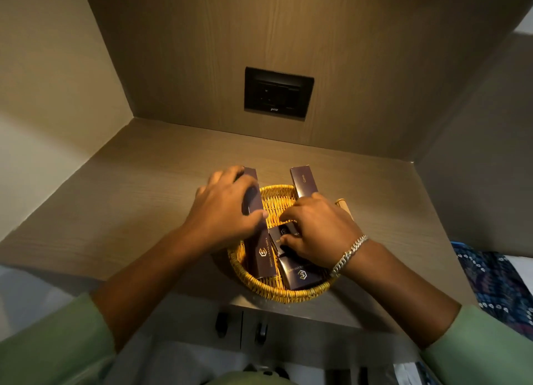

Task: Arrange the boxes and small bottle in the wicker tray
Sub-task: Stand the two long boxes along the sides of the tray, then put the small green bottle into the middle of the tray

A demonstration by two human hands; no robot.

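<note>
The left hand [227, 208] grips a long dark box [259, 240]; the right hand [314, 231] pinches a small box [284, 236]. Both boxes lie inside the round wicker tray [259, 286], which sits near the front edge of the bench [129, 182]. The long box runs front to back, its far end over the rim. A comb box [302, 181] leans over the far rim. Bare bench lies left and behind.

The right hand [317, 234] covers most of the small box [284, 234] in the wicker tray [277, 293], and the lower end of the comb box [302, 181] at the tray's far rim. The left hand [225, 211] hides the long box's [264, 254] middle. No bottle shows; whether the pale piece [343, 205] beyond the right hand is one cannot be told.
</note>
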